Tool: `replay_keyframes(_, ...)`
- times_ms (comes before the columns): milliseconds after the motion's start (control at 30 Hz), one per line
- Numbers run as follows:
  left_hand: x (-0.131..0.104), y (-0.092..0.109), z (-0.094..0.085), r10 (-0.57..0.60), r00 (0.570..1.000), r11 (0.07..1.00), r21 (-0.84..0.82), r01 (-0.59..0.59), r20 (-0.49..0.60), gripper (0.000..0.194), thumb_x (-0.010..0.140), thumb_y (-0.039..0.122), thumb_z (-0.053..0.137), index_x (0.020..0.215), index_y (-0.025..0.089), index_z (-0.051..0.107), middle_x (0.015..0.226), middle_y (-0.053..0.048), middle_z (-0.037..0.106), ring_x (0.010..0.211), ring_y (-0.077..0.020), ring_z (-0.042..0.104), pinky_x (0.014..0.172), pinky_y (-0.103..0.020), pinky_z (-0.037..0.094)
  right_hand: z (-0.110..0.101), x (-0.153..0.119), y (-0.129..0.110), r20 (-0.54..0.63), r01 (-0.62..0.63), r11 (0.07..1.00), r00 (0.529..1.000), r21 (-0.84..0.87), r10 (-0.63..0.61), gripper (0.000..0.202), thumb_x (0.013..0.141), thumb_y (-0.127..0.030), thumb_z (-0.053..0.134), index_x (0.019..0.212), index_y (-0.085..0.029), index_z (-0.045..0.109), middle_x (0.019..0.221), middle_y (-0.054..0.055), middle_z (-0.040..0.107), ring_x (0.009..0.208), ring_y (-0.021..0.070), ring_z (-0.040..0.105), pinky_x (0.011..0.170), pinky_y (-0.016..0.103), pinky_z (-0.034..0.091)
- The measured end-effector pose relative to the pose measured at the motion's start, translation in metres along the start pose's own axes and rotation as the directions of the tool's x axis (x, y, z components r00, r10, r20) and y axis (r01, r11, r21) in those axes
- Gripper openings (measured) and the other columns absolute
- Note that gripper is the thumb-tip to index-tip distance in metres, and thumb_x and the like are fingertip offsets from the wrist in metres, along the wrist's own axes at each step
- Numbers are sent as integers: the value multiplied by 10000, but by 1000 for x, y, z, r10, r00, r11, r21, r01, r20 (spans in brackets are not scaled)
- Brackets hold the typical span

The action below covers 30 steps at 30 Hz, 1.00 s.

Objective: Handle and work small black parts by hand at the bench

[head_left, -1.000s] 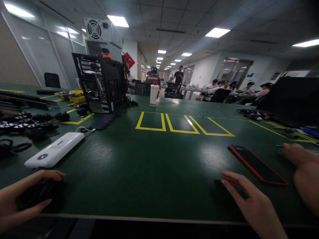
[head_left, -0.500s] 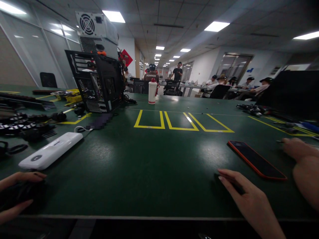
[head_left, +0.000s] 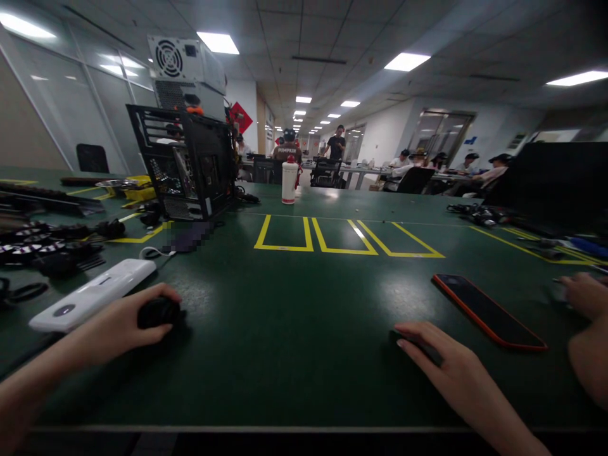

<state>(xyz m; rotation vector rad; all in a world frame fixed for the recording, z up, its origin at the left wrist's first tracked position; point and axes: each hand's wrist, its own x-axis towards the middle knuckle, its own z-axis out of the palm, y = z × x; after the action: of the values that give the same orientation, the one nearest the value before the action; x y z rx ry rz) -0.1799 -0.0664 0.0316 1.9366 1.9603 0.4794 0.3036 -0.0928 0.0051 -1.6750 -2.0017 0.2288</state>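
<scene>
My left hand [head_left: 126, 320] is over the left part of the green table, thumb and fingers curled around a rounded black object [head_left: 159, 311]. Its exact kind is too dark to tell. The forearm passes in front of a white power bank [head_left: 102, 288] with a short white cable. My right hand [head_left: 444, 358] rests low over the table at right, thumb and fingers nearly together. Something dark shows between them, but I cannot make it out. Beyond that hand lies a phone [head_left: 489, 310] with an orange-red edge, screen up, untouched.
Another person's hand [head_left: 586, 294] reaches in at far right. A black computer case [head_left: 190, 161] stands back left, near black cables and parts [head_left: 61, 244]. Yellow tape outlines [head_left: 285, 247] mark the table [head_left: 285, 342]. A white bottle [head_left: 288, 183] stands behind them.
My left hand has come in from the left edge, moving right and forward with the black object. My right hand has shifted slightly left. The other person's hand has moved right.
</scene>
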Motion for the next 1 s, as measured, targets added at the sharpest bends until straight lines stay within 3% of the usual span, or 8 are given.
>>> replay_keyframes(33,9,12,2,62,996,998,-6,-62,68,377,635,403,545,980,260,489,780,74,601,725,-154,564,679,-236,416,-2,4,-6,46,22,1000,999,-1,-22,267,795,-386,459,990,-237,564,1019,40,605,941,196,581,841,342,462)
replay_keyframes(100,29,31,7,176,981,984,-19,-175,87,352,667,356,530,994,238,471,841,54,596,777,-155,559,712,-242,411,-5,14,-21,150,65,998,986,13,-66,264,810,-369,442,1012,-246,558,1038,37,593,959,192,568,847,346,453)
replay_keyframes(233,70,64,30,309,951,951,-6,-309,29,371,635,328,568,982,221,493,929,4,581,840,-184,558,727,-272,418,-5,39,-48,314,160,984,933,76,-176,267,817,-348,439,1034,-248,559,1038,37,584,937,187,564,828,353,451)
replay_keyframes(367,102,100,61,411,911,910,-52,-412,-28,358,640,306,582,977,219,499,934,-6,570,839,-183,555,720,-290,427,13,72,-64,372,205,954,886,218,-276,280,790,-351,490,1029,-233,574,1010,45,590,907,186,568,815,356,453)
replay_keyframes(600,120,160,102,558,825,815,-128,-566,-94,353,619,262,615,954,212,514,956,-14,570,870,-193,547,729,-303,437,69,138,-75,323,-43,829,931,558,-169,381,764,-353,534,1092,-161,539,1037,98,597,821,172,595,725,320,488)
replay_keyframes(767,123,169,113,525,840,820,-182,-543,-139,412,618,263,631,1007,206,506,989,-29,577,905,-206,555,787,-336,444,87,160,-76,347,-164,719,931,675,-113,346,785,-362,507,1035,-131,574,967,93,621,780,157,598,724,303,492)
replay_keyframes(900,126,163,116,483,864,825,-257,-503,-139,568,618,285,650,1140,198,442,1038,-49,573,939,-214,562,823,-347,443,89,164,-73,400,-252,643,912,723,-93,337,756,-333,557,1020,-126,588,954,82,621,802,148,592,750,283,493)
replay_keyframes(1000,128,159,114,463,880,826,-308,-472,-109,631,607,356,671,1169,179,443,1087,-67,566,991,-227,544,877,-355,421,89,165,-73,409,-269,637,909,722,-80,331,744,-332,569,1000,-122,598,928,72,623,801,144,588,755,283,492)
